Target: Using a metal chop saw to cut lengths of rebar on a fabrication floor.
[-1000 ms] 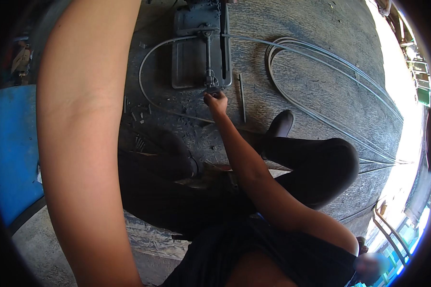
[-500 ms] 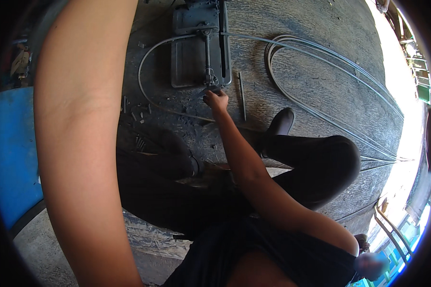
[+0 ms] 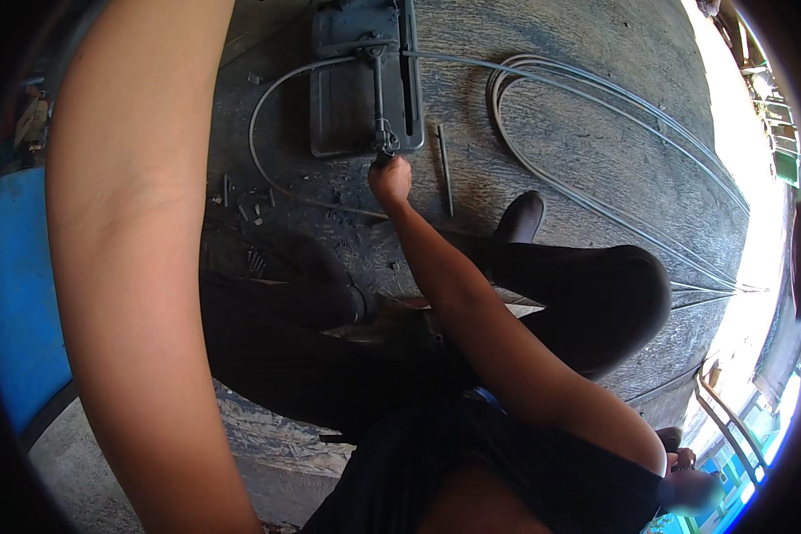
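Note:
My right hand [image 3: 390, 182] is closed round a dark handle [image 3: 384, 157] at the near end of a clamp screw [image 3: 379, 96]. The screw runs along the grey metal base [image 3: 340, 129] of a machine, whose far part is cut off by the top edge. A thin steel rod [image 3: 254, 125] passes through the clamp and bends in a loop on the left, its end passing near my right wrist. Close to the camera, my left forearm [image 3: 125, 267] rises past the top edge, so the left hand is out of sight.
A large coil of steel rod [image 3: 493, 100] lies on the floor at right. One short straight rod [image 3: 446, 169] lies beside the base. Several small cut pieces [image 3: 255, 261] are scattered near my left foot. At far left stands a blue panel [image 3: 18, 294]. Another person [image 3: 676, 458] shows at lower right.
My right hand has turned on the handle, so its back now shows instead of the fingers. The whole scene has shifted slightly left and up.

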{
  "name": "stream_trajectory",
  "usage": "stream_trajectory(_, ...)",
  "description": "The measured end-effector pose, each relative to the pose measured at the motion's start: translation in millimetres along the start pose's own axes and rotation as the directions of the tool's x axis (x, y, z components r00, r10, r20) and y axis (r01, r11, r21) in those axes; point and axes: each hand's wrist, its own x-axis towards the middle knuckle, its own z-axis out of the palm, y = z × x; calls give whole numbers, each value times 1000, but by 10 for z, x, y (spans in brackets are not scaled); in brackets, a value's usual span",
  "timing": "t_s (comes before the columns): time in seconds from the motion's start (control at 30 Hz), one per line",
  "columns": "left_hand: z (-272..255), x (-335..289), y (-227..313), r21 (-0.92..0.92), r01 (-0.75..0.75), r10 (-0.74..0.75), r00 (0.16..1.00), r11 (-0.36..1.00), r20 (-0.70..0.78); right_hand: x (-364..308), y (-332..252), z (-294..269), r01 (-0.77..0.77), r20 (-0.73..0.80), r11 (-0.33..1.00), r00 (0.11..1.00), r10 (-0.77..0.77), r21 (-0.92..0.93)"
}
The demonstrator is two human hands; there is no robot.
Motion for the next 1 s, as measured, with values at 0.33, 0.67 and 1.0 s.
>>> stream_trajectory(0.33, 2, 9, 2, -24, 23, -22, 999, 999, 33, 285, 612, 95, -830, 907, -481, 394, -148, 282)
stream_trajectory(0.67, 37, -120, -20, -43, -61, 60, 998, 997, -19, 262, 107, 462, -578, 595, -227, 594, 541, 784)
stream_trajectory(1.0, 31, -112, -76, -55, -65, 65, 998, 996, -6, 783, 265, 715, -638, 659, -340, 364, 658, 691)
